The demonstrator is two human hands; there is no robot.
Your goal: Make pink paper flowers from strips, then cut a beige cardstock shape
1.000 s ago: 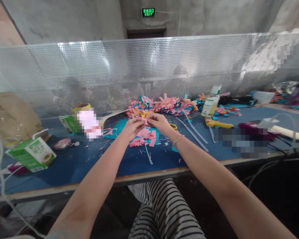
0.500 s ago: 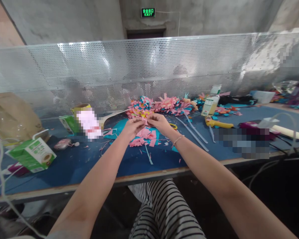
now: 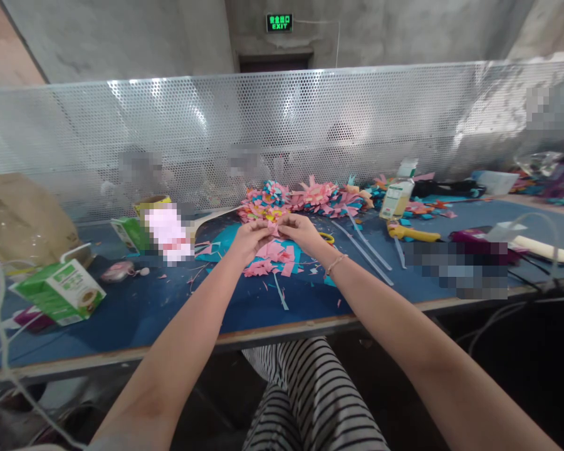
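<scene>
Along the far edge of the blue surface, a metal screen is standing, with paper flowers lying before it. Over the middle, the left hand and right hand are both pinching a small pink paper, each grip closing at the fingertips. Nearer the front edge, pink scraps are lying. Toward the right end, a bottle is standing; near the front left corner, a green carton is resting.

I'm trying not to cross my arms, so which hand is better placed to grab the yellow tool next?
Probably your right hand: it's nearer the yellow tool; your left hand would have to cross over. Both seem to pinch pink paper.
</scene>
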